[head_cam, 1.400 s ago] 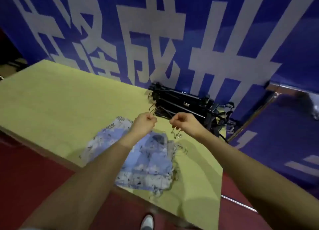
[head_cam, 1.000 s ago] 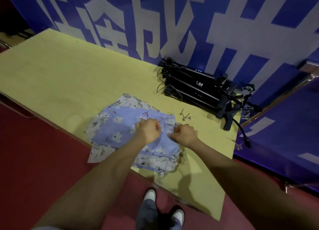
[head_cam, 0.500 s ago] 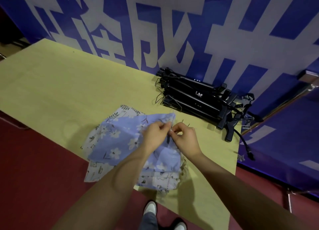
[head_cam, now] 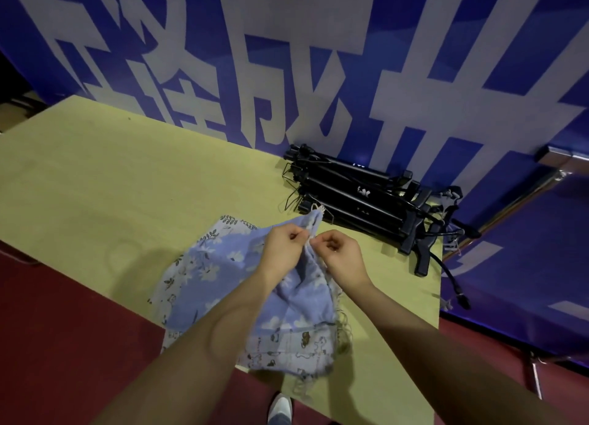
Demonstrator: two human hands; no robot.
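pinched between thumbs and fingertips, the top edge of the blue flowered cloth (head_cam: 204, 265) is held by both hands at once: the left hand (head_cam: 283, 249) and the right hand (head_cam: 343, 253) are curled tight on it, close together, just above the table (head_cam: 95, 176). the rest of the cloth droops onto a paler printed cloth (head_cam: 287, 351) at the near table edge. it looks light, thin and limp, with fraying edges, so it will likely sag wherever it is not held; taking it at the hem or a corner, hands spread wider, should keep it flat. black folded stands (head_cam: 360, 198) lie well apart by the banner (head_cam: 287, 58).
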